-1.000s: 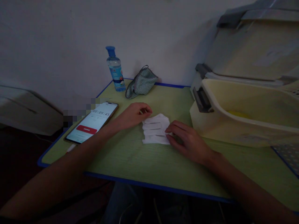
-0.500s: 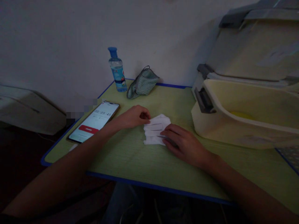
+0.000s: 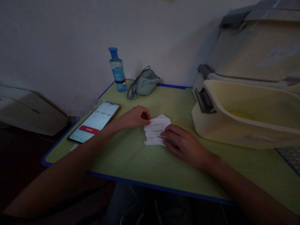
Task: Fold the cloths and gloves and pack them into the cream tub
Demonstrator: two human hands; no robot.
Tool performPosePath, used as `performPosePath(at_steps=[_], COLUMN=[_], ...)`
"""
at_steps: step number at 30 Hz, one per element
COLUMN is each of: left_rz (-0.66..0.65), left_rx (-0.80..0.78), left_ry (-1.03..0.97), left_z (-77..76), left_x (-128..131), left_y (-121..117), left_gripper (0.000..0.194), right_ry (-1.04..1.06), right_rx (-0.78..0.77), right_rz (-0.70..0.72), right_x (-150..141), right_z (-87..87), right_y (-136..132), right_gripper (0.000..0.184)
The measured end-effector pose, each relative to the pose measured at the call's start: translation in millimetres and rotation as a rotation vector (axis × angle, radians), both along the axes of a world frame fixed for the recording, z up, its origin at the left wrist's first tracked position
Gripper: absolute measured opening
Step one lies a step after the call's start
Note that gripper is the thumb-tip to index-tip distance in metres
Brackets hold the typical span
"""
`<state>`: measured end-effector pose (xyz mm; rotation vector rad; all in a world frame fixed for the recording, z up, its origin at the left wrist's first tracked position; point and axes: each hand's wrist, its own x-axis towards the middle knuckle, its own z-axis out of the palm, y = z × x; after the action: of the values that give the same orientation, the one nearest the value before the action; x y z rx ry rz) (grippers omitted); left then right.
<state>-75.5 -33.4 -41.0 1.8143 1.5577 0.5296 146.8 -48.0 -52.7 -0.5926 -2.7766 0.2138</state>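
White cloth [image 3: 154, 136]: between left hand [image 3: 138, 116] and right hand [image 3: 182, 142]
Folds [image 3: 156, 127]: run hand to hand
Left: fingertips together at edge, grip unclear
Right: nearer, thumb and fingers slightly apart

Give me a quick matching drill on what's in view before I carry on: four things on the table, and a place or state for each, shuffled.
Things
1. bottle
2. phone
3. white cloth
4. box

Places and states
A. lying between the left hand and the right hand
B. open, with something yellow inside
C. standing upright
D. lying flat, screen lit

Right pairs: 1-C, 2-D, 3-A, 4-B
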Motion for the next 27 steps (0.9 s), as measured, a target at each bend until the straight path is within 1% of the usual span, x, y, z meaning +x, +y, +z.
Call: performPosePath(at_steps=[3, 7, 10, 12, 14, 17, 19, 23, 27], left_rz=[0.018, 0.054, 0.085, 0.084, 0.055, -0.02, -0.058, -0.087, -0.133], left_rx=[0.034, 0.047, 0.087, 0.136, 0.171, 0.184, 0.192, 0.208, 0.238], left_ry=[-0.045, -0.102, -0.069, -0.016, 0.035, 0.068, 0.077, 0.134, 0.178], left_z=[-1.6, -5.6, -5.9, -3.8, -1.2, 0.9, 0.3, -1.5, -0.6], left_x=[-0.7, 0.4, 3.2, 5.5, 7.4, 8.3, 7.6, 4.5, -0.1], left_y=[1.2, 1.3, -0.2, -1.6, -2.8, -3.9, -4.0, -3.7, -3.7], left_gripper=[0.005, 0.008, 0.011, 0.009, 0.008, 0.021, 0.025, 0.027, 0.028], right_ry=[0.002, -0.006, -0.015, -0.006, 0.002, -0.023, -0.032, -0.001, 0.008], right_rx=[-0.003, 0.0, 0.0, -0.003, -0.02, -0.061, -0.085, -0.124, -0.14], right_rz=[0.009, 0.005, 0.003, -0.011, -0.036, -0.061, -0.062, -0.05, -0.052], right_x=[0.2, 0.3, 0.1, -0.4, -1.5, -3.9, -5.4, -6.4, -6.2], right_z=[-1.0, -0.6, 0.3, 0.5, 0.5, 0.7, 0.8, -0.3, -1.3], right_y=[0.9, 1.1, 0.3, -0.5, -1.3, -2.2, -2.3, -1.6, -1.6], right_gripper=[0.02, 0.02, 0.02, 0.022, 0.025, 0.026, 0.025, 0.022, 0.026])
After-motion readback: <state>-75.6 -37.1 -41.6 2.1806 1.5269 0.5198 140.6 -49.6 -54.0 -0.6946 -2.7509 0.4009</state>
